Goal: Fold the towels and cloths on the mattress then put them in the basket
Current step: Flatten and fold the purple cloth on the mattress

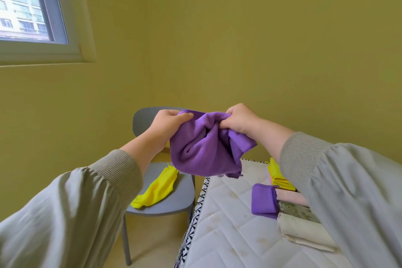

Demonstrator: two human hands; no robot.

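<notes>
A crumpled purple cloth [206,148] hangs in the air above the corner of the white quilted mattress [230,230]. My left hand [168,125] grips its upper left edge and my right hand [239,121] pinches its upper right part. On the mattress lie a folded purple cloth [264,201], a folded yellow cloth [277,175], a pink folded cloth [291,198], a patterned one [298,210] and a cream folded towel [304,233], partly hidden by my right sleeve. No basket is in view.
A grey chair [167,200] stands left of the mattress with a loose yellow cloth [156,189] on its seat. Yellow walls rise behind, and a window [24,4] sits at the upper left.
</notes>
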